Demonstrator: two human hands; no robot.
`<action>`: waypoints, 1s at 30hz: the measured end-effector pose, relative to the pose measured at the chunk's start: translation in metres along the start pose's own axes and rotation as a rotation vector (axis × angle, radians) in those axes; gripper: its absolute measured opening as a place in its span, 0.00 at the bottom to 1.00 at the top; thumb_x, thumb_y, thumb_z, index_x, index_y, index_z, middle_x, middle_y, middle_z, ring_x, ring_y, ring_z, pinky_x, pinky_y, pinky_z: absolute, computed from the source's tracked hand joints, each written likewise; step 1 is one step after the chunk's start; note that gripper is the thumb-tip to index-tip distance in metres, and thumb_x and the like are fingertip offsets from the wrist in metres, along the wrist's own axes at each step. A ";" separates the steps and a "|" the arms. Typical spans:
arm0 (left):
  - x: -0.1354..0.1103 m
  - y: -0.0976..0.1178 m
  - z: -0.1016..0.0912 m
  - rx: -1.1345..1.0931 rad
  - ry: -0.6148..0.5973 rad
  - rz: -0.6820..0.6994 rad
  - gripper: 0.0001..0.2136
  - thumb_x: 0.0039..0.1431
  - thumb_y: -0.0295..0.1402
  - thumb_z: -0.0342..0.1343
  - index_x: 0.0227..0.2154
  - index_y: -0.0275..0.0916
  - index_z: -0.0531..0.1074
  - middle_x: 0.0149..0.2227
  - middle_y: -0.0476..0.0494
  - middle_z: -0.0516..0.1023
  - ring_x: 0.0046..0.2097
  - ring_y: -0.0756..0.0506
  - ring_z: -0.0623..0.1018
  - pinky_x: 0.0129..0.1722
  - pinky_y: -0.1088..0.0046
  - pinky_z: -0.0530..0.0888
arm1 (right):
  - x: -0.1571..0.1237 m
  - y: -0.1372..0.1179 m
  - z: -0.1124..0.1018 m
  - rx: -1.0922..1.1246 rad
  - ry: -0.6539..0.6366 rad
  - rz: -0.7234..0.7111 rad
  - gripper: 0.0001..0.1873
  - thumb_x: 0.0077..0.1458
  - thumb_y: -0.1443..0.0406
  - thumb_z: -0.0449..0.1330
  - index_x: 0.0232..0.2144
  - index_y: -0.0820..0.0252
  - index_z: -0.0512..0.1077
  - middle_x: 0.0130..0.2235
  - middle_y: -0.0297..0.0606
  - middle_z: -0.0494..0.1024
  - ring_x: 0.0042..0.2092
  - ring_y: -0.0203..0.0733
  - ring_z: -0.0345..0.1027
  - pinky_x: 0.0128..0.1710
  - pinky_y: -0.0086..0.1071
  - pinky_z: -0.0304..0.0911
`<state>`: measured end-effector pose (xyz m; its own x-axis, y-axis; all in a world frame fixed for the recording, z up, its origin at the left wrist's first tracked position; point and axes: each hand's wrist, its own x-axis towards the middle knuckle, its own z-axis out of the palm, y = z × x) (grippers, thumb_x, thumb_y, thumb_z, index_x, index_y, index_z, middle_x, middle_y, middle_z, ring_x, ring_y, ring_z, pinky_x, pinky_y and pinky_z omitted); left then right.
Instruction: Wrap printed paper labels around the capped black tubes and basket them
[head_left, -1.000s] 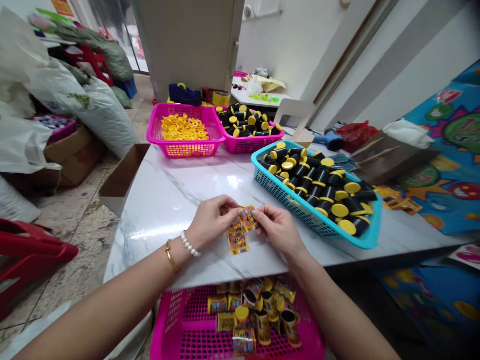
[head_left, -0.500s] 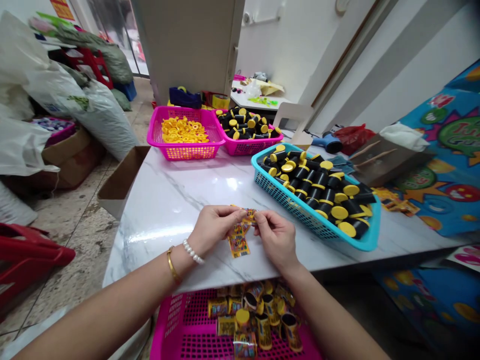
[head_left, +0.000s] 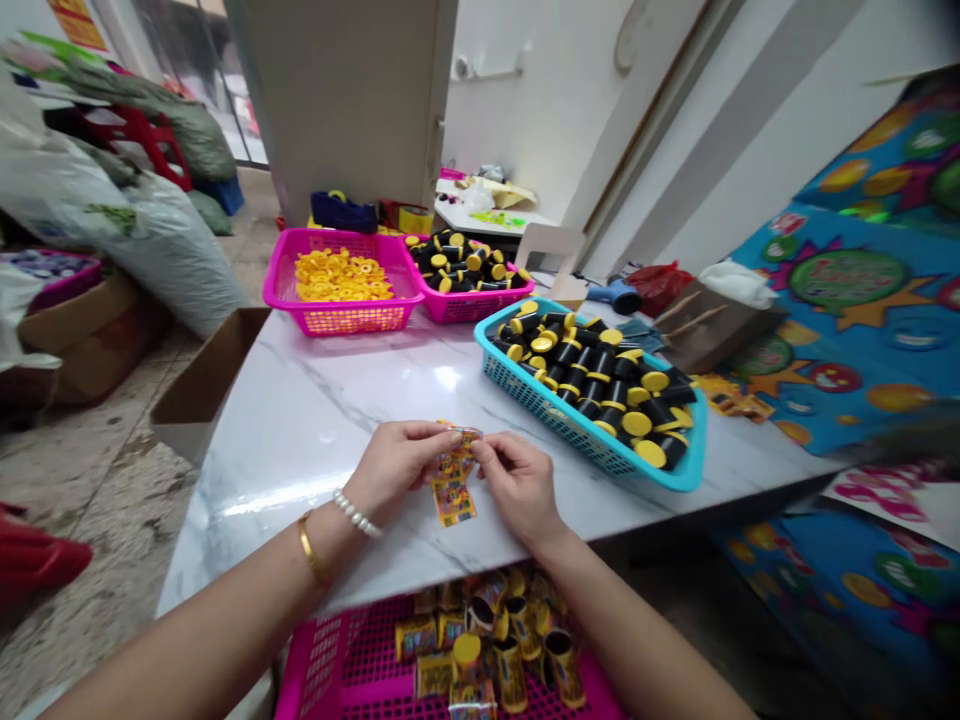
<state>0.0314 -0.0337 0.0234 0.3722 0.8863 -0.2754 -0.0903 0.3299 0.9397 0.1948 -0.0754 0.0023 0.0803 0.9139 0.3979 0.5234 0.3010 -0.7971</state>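
Observation:
Both hands meet over the front of the marble-patterned table (head_left: pixel 300 420). My left hand (head_left: pixel 401 462) pinches one side of a yellow printed label (head_left: pixel 466 440), and my right hand (head_left: pixel 519 485) pinches its other side. More yellow printed labels (head_left: pixel 454 500) hang or lie just below the fingers; whether they are joined to the held one I cannot tell. To the right of my hands stands a turquoise basket (head_left: pixel 547 420) of black canisters with yellow lids (head_left: pixel 592 375). Below the table edge, a pink basket (head_left: pixel 315 655) holds canisters with yellow printed wrapping (head_left: pixel 512 672).
At the back, a pink basket (head_left: pixel 289 300) holds yellow rings (head_left: pixel 345 275); beside it another pink basket (head_left: pixel 450 308) holds black canisters. A tape dispenser (head_left: pixel 341 212) sits behind. On the right are a paper bag (head_left: pixel 697 325) and loose yellow labels (head_left: pixel 731 400). A cardboard box (head_left: pixel 202 390) stands at left.
The camera view has swung to the right, so everything sits further left in the picture. Both hands keep their pinch on the label, with only slight finger movement.

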 end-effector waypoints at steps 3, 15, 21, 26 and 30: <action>0.001 -0.001 -0.001 -0.032 -0.044 -0.016 0.11 0.46 0.38 0.66 0.28 0.33 0.77 0.15 0.53 0.64 0.18 0.55 0.59 0.18 0.77 0.53 | 0.001 -0.003 -0.001 -0.052 -0.045 -0.081 0.12 0.59 0.60 0.57 0.29 0.59 0.76 0.26 0.37 0.76 0.28 0.38 0.68 0.30 0.31 0.64; 0.001 0.005 -0.004 -0.010 -0.093 -0.137 0.19 0.59 0.45 0.53 0.27 0.32 0.74 0.12 0.49 0.66 0.13 0.56 0.53 0.17 0.75 0.43 | 0.103 0.031 -0.167 -1.067 0.179 -0.174 0.19 0.57 0.51 0.56 0.34 0.58 0.78 0.35 0.48 0.79 0.37 0.51 0.72 0.37 0.42 0.64; 0.004 0.005 -0.007 0.068 -0.106 0.037 0.13 0.54 0.38 0.61 0.33 0.30 0.78 0.19 0.47 0.71 0.19 0.55 0.60 0.19 0.77 0.53 | 0.088 0.021 -0.143 -1.048 0.208 -0.367 0.22 0.54 0.55 0.60 0.47 0.63 0.73 0.45 0.53 0.77 0.48 0.58 0.69 0.49 0.52 0.62; 0.003 0.002 -0.003 0.176 -0.164 0.060 0.09 0.53 0.33 0.60 0.33 0.32 0.79 0.20 0.47 0.73 0.20 0.54 0.63 0.21 0.76 0.60 | 0.039 -0.023 -0.101 -0.658 0.038 -0.402 0.14 0.58 0.59 0.58 0.44 0.57 0.75 0.44 0.42 0.79 0.46 0.47 0.73 0.48 0.39 0.67; 0.006 -0.004 -0.006 0.149 -0.149 -0.018 0.11 0.53 0.35 0.60 0.28 0.29 0.79 0.16 0.45 0.70 0.19 0.53 0.64 0.21 0.75 0.59 | 0.058 -0.002 -0.131 -0.965 0.226 -0.314 0.19 0.58 0.57 0.58 0.45 0.64 0.76 0.43 0.50 0.79 0.46 0.58 0.72 0.49 0.49 0.64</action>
<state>0.0290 -0.0276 0.0166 0.5058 0.8195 -0.2695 0.0514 0.2832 0.9577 0.3093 -0.0590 0.0864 -0.0718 0.7298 0.6799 0.9966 0.0799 0.0195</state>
